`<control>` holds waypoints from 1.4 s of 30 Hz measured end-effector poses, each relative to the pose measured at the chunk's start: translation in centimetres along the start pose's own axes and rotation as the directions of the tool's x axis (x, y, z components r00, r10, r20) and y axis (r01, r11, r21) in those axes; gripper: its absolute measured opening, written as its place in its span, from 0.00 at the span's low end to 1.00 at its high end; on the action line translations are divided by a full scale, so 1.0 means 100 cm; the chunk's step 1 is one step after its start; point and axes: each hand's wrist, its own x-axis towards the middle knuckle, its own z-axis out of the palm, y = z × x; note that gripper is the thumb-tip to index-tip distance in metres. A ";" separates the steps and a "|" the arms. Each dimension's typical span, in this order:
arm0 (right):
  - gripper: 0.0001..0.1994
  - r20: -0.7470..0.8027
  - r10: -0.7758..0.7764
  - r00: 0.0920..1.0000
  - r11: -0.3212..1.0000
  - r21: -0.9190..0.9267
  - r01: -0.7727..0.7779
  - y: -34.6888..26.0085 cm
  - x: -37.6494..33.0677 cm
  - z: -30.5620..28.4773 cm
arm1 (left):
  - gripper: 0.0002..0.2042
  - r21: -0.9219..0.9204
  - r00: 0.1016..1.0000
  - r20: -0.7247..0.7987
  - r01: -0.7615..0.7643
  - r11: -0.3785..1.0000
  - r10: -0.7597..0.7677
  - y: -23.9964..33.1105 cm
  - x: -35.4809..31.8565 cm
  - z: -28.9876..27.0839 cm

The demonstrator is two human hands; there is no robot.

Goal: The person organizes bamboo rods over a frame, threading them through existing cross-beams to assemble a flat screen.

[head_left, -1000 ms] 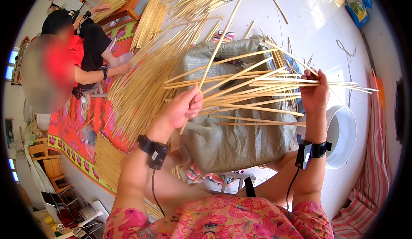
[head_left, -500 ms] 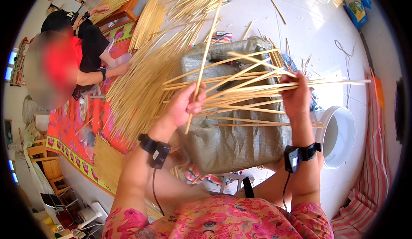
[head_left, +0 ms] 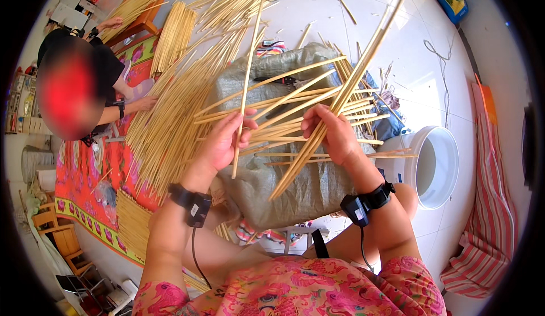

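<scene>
My left hand (head_left: 225,139) is closed round one long straw-coloured stalk (head_left: 250,60), which stands tilted nearly upright. Gripped in my right hand (head_left: 336,136) is a small bundle of similar stalks (head_left: 363,69), slanting from lower left to upper right. Both hands are above a grey-green plastic sack (head_left: 267,205) spread over a support in front of my lap. Loose stalks (head_left: 298,93) lie crosswise over the sack, between and beneath my hands. A dark hand tool with a red part (head_left: 286,80) rests on its far side, partly hidden by stalks.
To the left, a large fan of stalks (head_left: 167,128) lies across a red floral mat (head_left: 85,171). Another person (head_left: 74,89) sits there, one hand on the stalks. A white bucket (head_left: 406,160) stands at the right, near striped cloth (head_left: 482,219). More stalks (head_left: 250,1) lie on the floor beyond.
My right hand has moved left and turned; it now holds several stalks together at a steep slant. My left hand still grips its single stalk. The view has shifted slightly.
</scene>
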 end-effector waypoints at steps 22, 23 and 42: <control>0.10 -0.039 -0.275 0.961 0.725 -0.665 0.180 0.053 0.001 0.028 | 0.09 0.105 0.990 0.112 0.070 0.992 -0.081 -0.036 -0.001 0.037; 0.10 -0.028 -0.292 0.956 0.707 -0.679 0.196 0.057 0.001 0.030 | 0.09 0.104 0.993 0.094 0.060 0.993 -0.070 -0.035 0.001 0.038; 0.10 -0.089 0.014 0.996 1.000 0.007 -0.013 0.044 0.002 0.035 | 0.13 0.054 0.997 0.066 0.035 0.998 -0.038 -0.022 0.003 0.036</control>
